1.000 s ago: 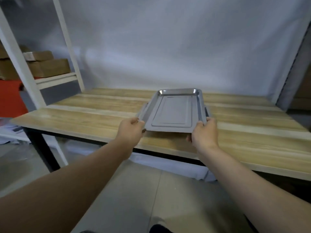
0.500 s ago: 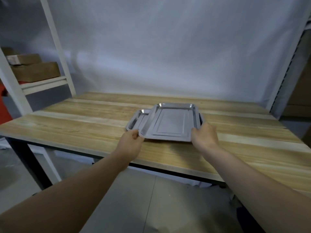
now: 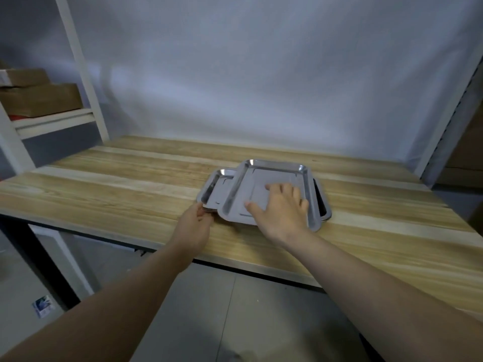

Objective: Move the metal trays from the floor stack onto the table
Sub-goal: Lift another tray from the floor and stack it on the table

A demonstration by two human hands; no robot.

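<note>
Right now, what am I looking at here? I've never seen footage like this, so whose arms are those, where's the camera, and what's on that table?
This is one picture from a camera worn on a person's head, looking forward and down, so the two bare arms reaching in from the bottom are the wearer's own. No machine is involved. In front of them is a wooden table with a small stack of shiny metal trays on it, the top one lying skewed over the ones below. The left hand pinches the near left corner of the lower trays. The right hand lies open and flat on the top tray, not gripping it. To the left, cardboard boxes sit on a white shelf.
</note>
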